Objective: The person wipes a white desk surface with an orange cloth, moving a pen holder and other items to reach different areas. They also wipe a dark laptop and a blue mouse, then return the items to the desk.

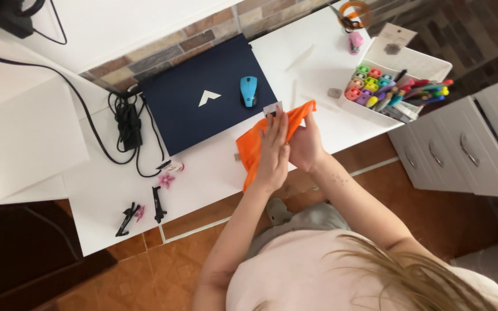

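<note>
Upper left of frame: black charger (8, 16) on a white shelf, its cable (82, 109) running down to a coiled bundle with a power brick (128, 124) on the white desk (105, 190). Lower left of the desk: two black hair clips (157, 204), one with a pink bit, and a pink flower clip (166, 180) just above them. Centre: closed navy laptop (197, 98), a blue mouse (248, 91) sitting on its lid near the right edge.

Just right of centre: orange cloth (249, 147), lying over the desk's front edge, touching the laptop's lower right corner. My left hand (273, 151) is flat on top of the cloth, fingers straight and spread, pressing, not clasped. My right hand (305, 144) is just beside it, touching it, fingers curled around the cloth's upper right end, pinching the fold that sticks up toward the top. A small white tag (272, 108) shows at my left fingertips; can't tell if I hold it.

Right: a small grey eraser (334, 92) on the desk, then a white organizer (416, 60) full of coloured markers (376, 86) and pens. Above it, orange scissors (353, 12) and a pink sharpener (355, 41). Far right: white cabinet (468, 155) with handles, brown tile floor (145, 270) below.
</note>
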